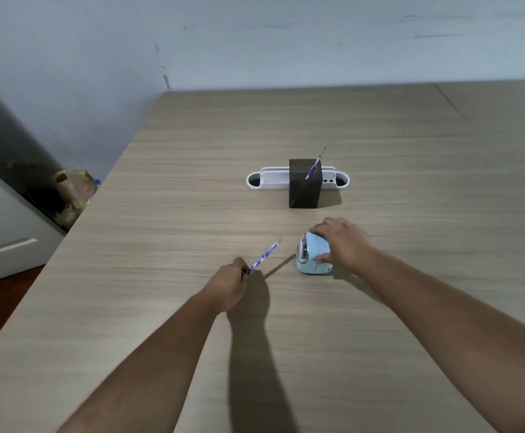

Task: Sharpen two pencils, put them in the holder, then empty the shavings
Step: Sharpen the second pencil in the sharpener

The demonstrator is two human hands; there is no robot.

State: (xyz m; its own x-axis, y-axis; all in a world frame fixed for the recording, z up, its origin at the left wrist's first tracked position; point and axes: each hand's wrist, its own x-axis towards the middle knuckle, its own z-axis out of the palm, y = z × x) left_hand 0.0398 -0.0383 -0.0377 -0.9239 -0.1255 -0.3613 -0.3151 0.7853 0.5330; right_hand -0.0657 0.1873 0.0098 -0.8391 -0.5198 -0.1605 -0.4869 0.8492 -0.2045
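Note:
My left hand (230, 284) grips the lower end of a purple patterned pencil (264, 256), whose tip points up and to the right, toward the sharpener. The light blue sharpener (312, 254) stands on the wooden table (161, 214), and my right hand (341, 243) holds it from the right side and top. A gap separates the pencil tip from the sharpener's front. Farther back stands a dark square holder (304, 189) with a second purple pencil (316, 163) leaning in it, tip up.
A white desk organiser tray (270, 179) lies behind the dark holder. Left of the table's edge are a white cabinet (8, 232) and a plastic bag with bottles (73, 192) on the floor. A pale wall runs behind the table.

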